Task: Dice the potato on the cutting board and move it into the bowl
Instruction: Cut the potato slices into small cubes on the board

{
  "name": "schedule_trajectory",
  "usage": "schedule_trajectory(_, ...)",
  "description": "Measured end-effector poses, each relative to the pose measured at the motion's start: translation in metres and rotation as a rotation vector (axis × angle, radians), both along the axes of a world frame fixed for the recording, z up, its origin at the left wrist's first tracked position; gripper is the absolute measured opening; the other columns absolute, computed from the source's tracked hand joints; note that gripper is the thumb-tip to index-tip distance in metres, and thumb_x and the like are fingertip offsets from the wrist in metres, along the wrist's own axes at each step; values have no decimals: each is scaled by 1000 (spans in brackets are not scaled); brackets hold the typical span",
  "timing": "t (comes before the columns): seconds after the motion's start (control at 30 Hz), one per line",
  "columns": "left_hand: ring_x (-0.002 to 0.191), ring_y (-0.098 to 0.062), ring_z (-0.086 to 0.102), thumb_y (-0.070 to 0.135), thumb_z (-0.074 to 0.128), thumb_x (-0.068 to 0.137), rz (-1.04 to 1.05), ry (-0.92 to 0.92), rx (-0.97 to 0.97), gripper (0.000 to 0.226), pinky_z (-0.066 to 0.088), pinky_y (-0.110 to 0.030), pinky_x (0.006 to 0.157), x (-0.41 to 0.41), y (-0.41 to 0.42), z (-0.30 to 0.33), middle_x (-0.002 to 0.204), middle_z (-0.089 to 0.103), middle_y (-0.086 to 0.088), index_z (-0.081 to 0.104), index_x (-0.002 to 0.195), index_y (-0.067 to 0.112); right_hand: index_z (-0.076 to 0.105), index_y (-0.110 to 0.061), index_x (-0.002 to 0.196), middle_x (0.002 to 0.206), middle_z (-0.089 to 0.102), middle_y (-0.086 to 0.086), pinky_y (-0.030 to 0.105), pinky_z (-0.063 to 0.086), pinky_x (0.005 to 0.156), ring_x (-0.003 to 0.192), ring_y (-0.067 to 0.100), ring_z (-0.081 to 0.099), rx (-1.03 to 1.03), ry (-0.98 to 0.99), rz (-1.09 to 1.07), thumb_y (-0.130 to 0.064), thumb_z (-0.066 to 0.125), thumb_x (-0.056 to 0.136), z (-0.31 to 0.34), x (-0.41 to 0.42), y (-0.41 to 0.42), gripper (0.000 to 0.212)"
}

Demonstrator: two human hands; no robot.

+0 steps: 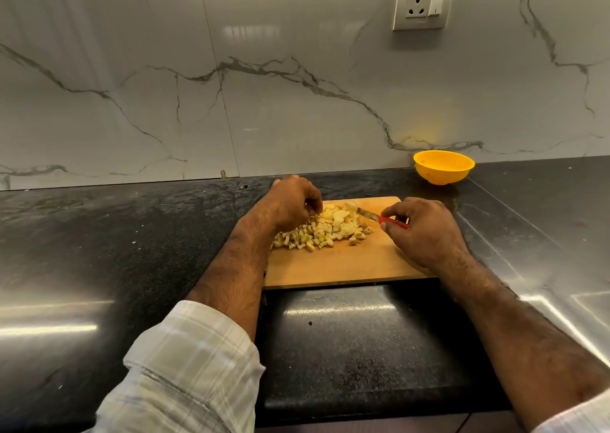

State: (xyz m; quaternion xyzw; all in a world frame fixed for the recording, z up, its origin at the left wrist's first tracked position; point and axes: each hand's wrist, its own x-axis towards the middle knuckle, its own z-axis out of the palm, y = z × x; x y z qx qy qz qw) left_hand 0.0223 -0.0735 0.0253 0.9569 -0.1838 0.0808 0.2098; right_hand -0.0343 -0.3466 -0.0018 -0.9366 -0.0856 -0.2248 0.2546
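**Ana:** Potato (321, 229) sits in a heap near the far middle of the cutting board (340, 264), mostly small cubes, with a few bigger slabs at the far side of the pile.

**Raj:** And that is where the left hand (290, 205) works, fingers curled down onto those slabs, pinning them to the wood. The right hand (424, 229) grips the red handle of the knife (379, 217), blade pointing left into the pile.

**Ana:** So the dicing looks nearly finished, by the look of the heap. What makes this last stretch go well?

**Raj:** Fingertips tucked back, knuckles toward the blade, since the hand sits very close to the edge. Short, even cuts across the slabs, matched to the cubes already there.

**Ana:** The bowl (444, 167) stands well apart, far right on the dark counter (132, 234), against the wall. No potato shows in it from this angle.

**Raj:** Which makes the transfer awkward. Better to bring it beside the board, or lift the board across, then sweep the pieces in with the flat of the blade. Loose cubes near the right of the pile could scatter.
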Motion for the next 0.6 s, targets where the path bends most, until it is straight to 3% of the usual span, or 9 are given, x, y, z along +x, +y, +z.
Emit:
schedule_trajectory(0.2, 89, -7, 73, 10, 80, 89, 41, -162, -489, 12, 65, -36, 85, 3, -18, -5, 92, 77, 6, 80, 97, 18, 81, -24, 110, 97, 74, -4, 42, 63, 77, 87, 13, 63, 88, -12, -87, -40, 77, 91, 2, 3, -7, 25)
schedule_trajectory(0.3, 87, -8, 72, 13, 80, 88, 85, -135, -547, 13, 65, -38, 85, 4, -55, -8, 91, 75, 7, 79, 99, 20, 80, -22, 113, 101, 76, -2, 41, 62, 81, 90, 14, 64, 100, 26, -155, -39, 75, 91, 2, 3, -14, 27)
schedule_trajectory(0.4, 89, -12, 69, 18, 74, 86, 145, -173, -402, 14, 56, -49, 95, 8, -93, -12, 90, 73, 11, 76, 95, 28, 78, -19, 119, 108, 76, 1, 39, 59, 86, 95, 15, 63, 87, 44, -189, -34, 73, 93, 4, 2, -17, 31)
schedule_trajectory(0.5, 105, -17, 62, 19, 69, 89, 180, -107, -62, 18, 35, -52, 106, 9, -118, -16, 104, 72, 9, 75, 102, 29, 75, -18, 126, 117, 75, 3, 39, 57, 90, 102, 17, 63, 41, 68, -205, -33, 71, 95, 5, 0, -17, 34)
schedule_trajectory(0.6, 116, -20, 56, 27, 68, 93, 187, -60, 177, 8, 26, -55, 108, 12, -124, -19, 107, 71, 9, 74, 96, 31, 74, -22, 128, 122, 72, 2, 40, 60, 93, 107, 19, 64, -23, 186, -187, -33, 69, 92, 4, 1, -14, 38)
